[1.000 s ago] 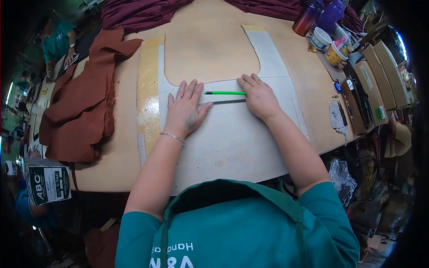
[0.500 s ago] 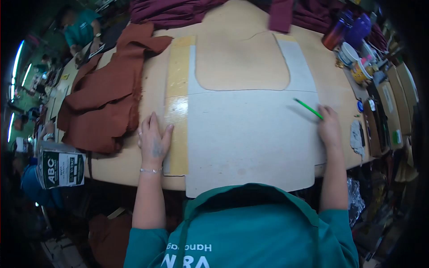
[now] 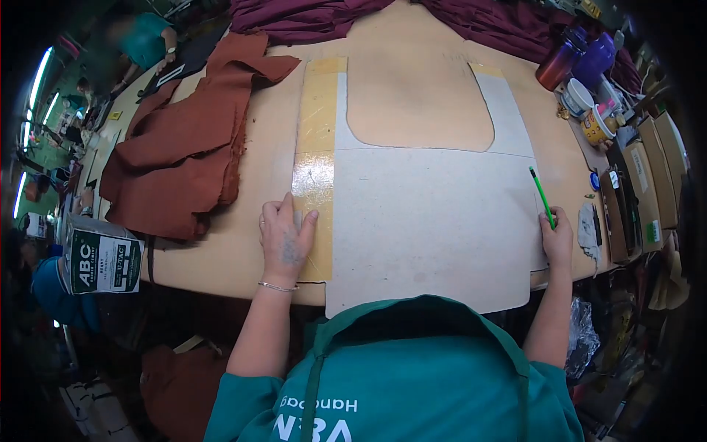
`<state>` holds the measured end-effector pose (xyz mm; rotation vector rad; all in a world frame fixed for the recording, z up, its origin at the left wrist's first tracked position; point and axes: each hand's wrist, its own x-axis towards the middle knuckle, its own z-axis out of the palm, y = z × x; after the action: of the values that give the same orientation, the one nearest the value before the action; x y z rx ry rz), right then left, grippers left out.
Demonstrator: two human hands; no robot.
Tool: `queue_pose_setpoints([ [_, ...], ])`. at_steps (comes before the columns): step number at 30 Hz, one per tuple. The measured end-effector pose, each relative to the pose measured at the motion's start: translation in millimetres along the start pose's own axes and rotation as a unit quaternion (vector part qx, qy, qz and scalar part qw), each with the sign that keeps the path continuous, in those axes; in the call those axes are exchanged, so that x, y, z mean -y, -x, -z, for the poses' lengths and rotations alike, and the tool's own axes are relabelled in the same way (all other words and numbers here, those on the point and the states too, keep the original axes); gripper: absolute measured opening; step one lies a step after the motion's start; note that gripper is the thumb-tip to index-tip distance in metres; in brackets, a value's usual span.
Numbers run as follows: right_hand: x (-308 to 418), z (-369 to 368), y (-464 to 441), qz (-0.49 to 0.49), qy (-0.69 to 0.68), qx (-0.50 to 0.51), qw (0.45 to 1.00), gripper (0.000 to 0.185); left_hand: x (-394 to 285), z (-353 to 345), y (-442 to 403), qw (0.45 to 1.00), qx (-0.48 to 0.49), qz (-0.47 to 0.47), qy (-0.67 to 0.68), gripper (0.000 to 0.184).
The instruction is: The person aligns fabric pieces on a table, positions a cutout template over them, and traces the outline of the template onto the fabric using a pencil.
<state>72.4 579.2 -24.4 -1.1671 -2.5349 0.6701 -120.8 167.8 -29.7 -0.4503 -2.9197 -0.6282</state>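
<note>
A large pale pattern board (image 3: 434, 221) with a U-shaped cutout lies flat on the table, its lower edge overhanging the front near my apron. Yellow tape (image 3: 315, 132) runs down its left side. My left hand (image 3: 286, 239) rests at that taped edge, thumb apart from the fingers, holding nothing. At the board's right edge, my right hand (image 3: 557, 237) is closed around a green pencil (image 3: 543, 197), which points up and slightly left. The lower end of the pencil is hidden in the fingers.
Layered brown material (image 3: 177, 155) lies to the left, above an ABC can (image 3: 107, 258). Dark red fabric (image 3: 309, 18) is bunched along the back. Bottles (image 3: 563, 59), tubs (image 3: 577, 96) and cardboard boxes (image 3: 641, 166) stand at right. A co-worker (image 3: 143, 40) is at far left.
The board appears further right in the view. My right hand has moved down along its right edge, and the pencil has turned more upright. A dark red strip no longer hangs at the back.
</note>
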Motion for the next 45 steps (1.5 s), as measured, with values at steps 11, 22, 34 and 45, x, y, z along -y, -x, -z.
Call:
queue_pose_setpoints([
  [11,-1.2,-18.7,12.9,0.113,0.082,-0.131,0.982,0.02,-87.5,-43.1,-33.8,0.958,0.1,-0.266,-0.036,0.052],
  [22,-3.7,-18.8,14.1,0.098,0.061,-0.144,0.983,0.019,-91.0,-61.0,-64.0,0.961,0.051,-0.27,-0.025,0.052],
  [34,-5.1,60.3,-15.3,-0.027,-0.426,0.162,0.89,0.014,-139.5,-32.0,28.1,0.867,0.232,-0.439,0.053,0.069],
  [45,82.2,288.5,-26.1,0.198,-0.312,-0.159,0.915,0.009,-51.0,2.5,-40.4,0.934,-0.07,-0.334,0.107,0.033],
])
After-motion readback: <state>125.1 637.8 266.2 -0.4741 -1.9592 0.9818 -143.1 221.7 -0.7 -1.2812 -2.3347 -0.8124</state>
